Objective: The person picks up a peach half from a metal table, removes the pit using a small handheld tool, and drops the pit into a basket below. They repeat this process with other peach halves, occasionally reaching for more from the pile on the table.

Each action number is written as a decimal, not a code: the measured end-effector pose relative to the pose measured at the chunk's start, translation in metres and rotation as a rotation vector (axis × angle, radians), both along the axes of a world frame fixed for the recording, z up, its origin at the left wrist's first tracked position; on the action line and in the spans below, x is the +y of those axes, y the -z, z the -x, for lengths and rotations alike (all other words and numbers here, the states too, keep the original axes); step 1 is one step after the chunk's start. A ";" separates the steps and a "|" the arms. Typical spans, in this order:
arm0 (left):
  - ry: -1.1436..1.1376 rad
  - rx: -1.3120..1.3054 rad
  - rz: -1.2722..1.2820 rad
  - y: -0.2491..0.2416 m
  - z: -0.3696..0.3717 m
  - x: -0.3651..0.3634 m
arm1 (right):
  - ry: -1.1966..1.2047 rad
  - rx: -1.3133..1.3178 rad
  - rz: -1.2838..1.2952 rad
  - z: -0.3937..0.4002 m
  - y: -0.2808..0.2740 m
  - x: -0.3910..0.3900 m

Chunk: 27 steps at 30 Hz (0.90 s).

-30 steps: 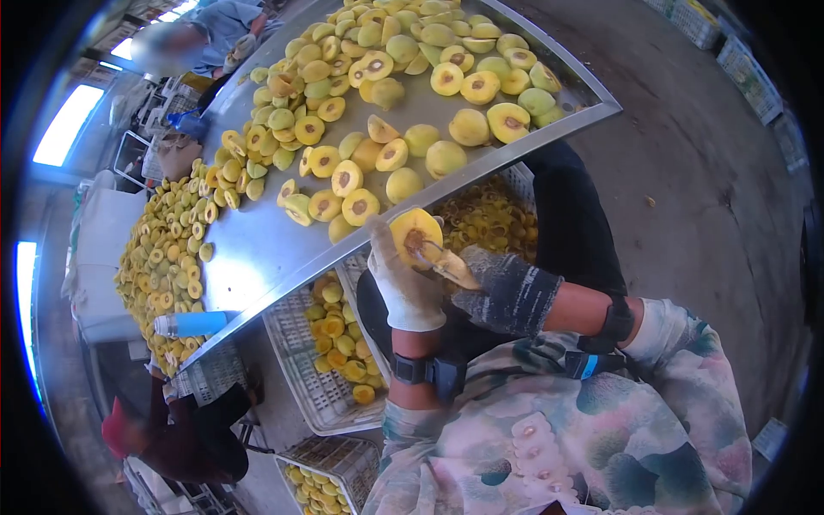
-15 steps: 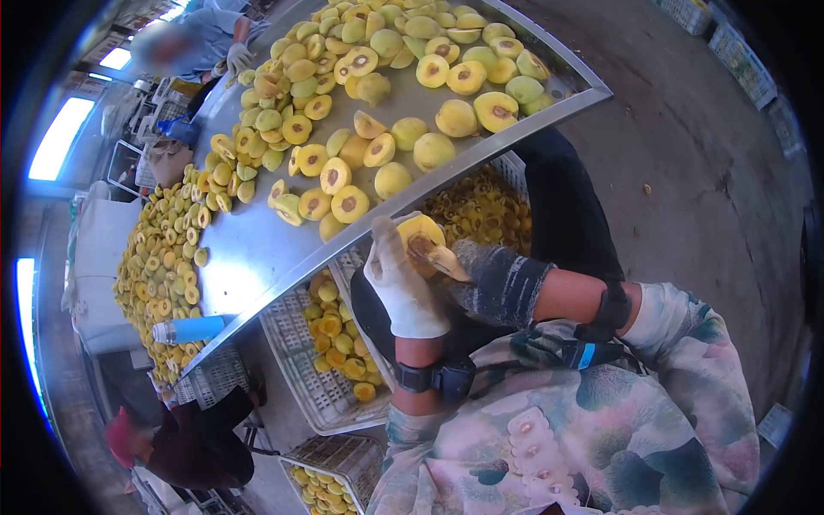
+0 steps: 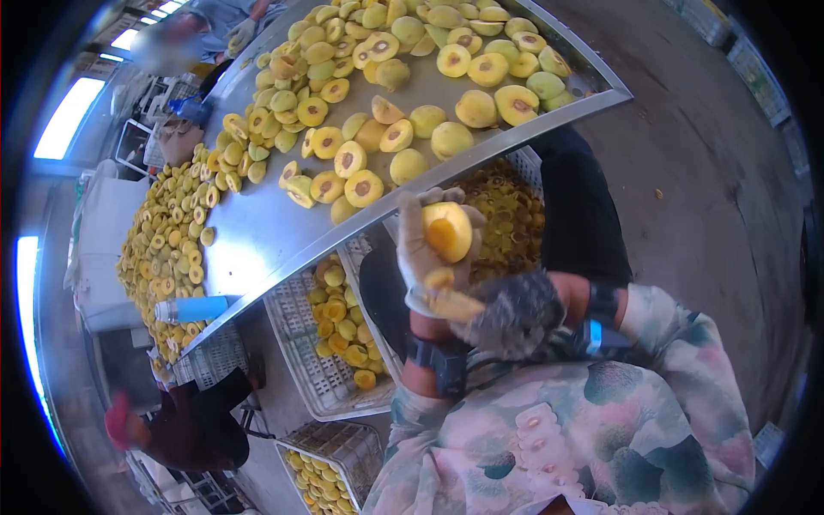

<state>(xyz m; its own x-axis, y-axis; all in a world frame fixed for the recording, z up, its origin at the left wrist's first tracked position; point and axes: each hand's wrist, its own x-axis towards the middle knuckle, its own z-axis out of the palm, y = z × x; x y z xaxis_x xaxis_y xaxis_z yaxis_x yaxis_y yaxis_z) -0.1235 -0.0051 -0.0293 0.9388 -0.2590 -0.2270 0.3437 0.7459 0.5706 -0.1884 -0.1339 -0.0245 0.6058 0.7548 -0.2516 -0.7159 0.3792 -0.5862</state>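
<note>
My left hand (image 3: 421, 245), in a white glove, cups a yellow peach half (image 3: 450, 232) with its cut face up. The hollow in its middle is smooth and orange, with no brown pit in it. My right hand (image 3: 515, 313), in a dark grey knitted glove, is closed on a short pale scoop-like tool (image 3: 455, 304). A small orange piece (image 3: 439, 278) is at the tool's tip, close to my left palm. Below the hands, a crate (image 3: 528, 172) holds many brownish-yellow scraps (image 3: 506, 219).
A metal table (image 3: 266, 227) with a raised rim bears many peach halves (image 3: 350, 160) and a blue bottle (image 3: 190, 309). White crates (image 3: 296, 365) of peaches stand below. A person in grey-blue (image 3: 210, 34) is across the table; another in dark red (image 3: 193, 429) sits lower left.
The brown pit area in the peach half has given way to a smooth orange hollow. My right hand has drawn the tool back and down toward my left wrist. The view has shifted slightly.
</note>
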 end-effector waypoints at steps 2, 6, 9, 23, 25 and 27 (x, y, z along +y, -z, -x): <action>-0.043 0.000 -0.048 0.015 -0.002 0.006 | 0.002 0.076 -0.111 0.000 0.025 -0.002; -0.183 -0.042 -0.165 0.016 -0.006 0.050 | 0.211 0.263 -0.242 -0.008 0.065 -0.032; -0.251 -0.022 -0.272 0.009 -0.002 0.062 | 0.053 0.168 0.146 -0.021 0.068 -0.037; -0.240 -0.450 -2.453 -0.018 -0.070 0.122 | 0.078 -0.249 0.663 -0.015 0.086 -0.016; -0.103 -0.438 -2.432 -0.007 -0.098 0.100 | 0.042 -0.228 0.702 -0.019 0.066 -0.021; 0.048 -0.428 -2.401 -0.001 -0.111 0.084 | 0.005 -0.193 0.744 -0.020 0.059 -0.029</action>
